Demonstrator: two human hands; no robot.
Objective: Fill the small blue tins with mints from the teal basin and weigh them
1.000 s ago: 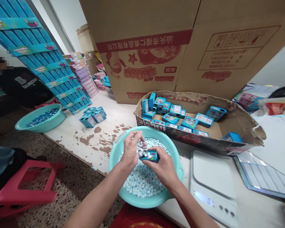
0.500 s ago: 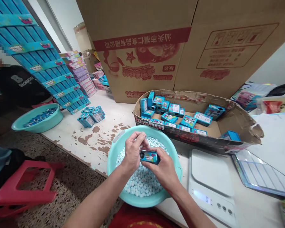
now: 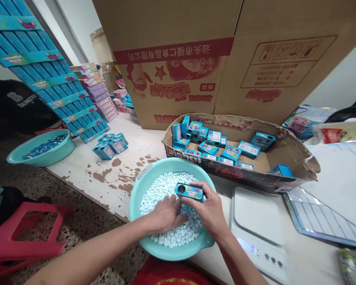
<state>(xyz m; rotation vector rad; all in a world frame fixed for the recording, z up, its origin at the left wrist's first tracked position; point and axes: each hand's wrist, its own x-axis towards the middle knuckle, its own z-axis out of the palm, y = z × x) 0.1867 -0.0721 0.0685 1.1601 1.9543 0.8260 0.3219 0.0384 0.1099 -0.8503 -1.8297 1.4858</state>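
A teal basin [image 3: 142, 180] full of small pale blue-white candies [image 3: 158, 188] sits at the table's near edge. My right hand [image 3: 209, 209] holds a small blue candy box [image 3: 189, 191] over the basin, its round opening facing left. My left hand [image 3: 166, 213] lies palm down in the candies just below the box, fingers curled into the pile. I cannot tell whether it has any candies in it.
A white digital scale [image 3: 259, 225] stands right of the basin. Behind it, a torn cardboard tray [image 3: 296, 152] holds several blue boxes. A large carton [image 3: 225, 59] rises at the back. Stacked blue display packs [image 3: 47, 79], loose boxes [image 3: 109, 145], a second basin [image 3: 40, 147], a red stool [image 3: 26, 233] and a seated person [image 3: 14, 103] are left.
My left hand dropped from the box's opening down into the candies. My right hand kept hold of the box and shifted slightly lower and left.
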